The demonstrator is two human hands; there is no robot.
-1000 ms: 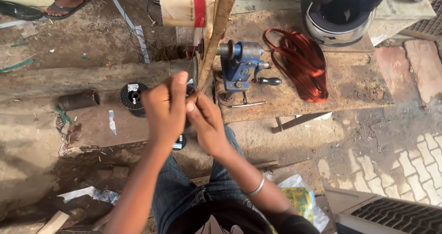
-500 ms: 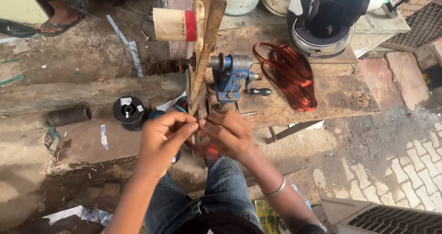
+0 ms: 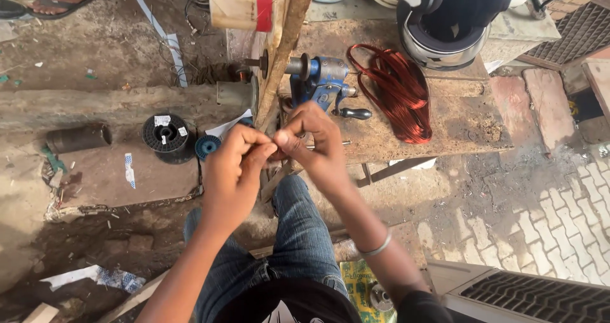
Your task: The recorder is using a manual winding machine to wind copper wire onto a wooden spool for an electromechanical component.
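Wire pinched between two hands, in front of the winding machine

Wire, too thin to see clearly, seems to be what both hands pinch just before the near edge of the bench (image 3: 470, 139). The left hand (image 3: 232, 170) has thumb and forefinger pressed together; the right hand (image 3: 318, 139) does the same, and the fingertips of both almost touch. Whether a strand really lies between them cannot be told. The work looks to be in the middle: a coil of red copper wire (image 3: 394, 91) already lies on the bench, right of the blue hand winder (image 3: 324, 78), which nobody turns.

The bench is old, dirty wood; a helmet (image 3: 445, 24) stands at its far edge. Left of it, on the ground, lie a black spool (image 3: 165, 134) and a small blue spool (image 3: 206, 146). The place is outdoors, with earth on the left and paving bricks on the right.
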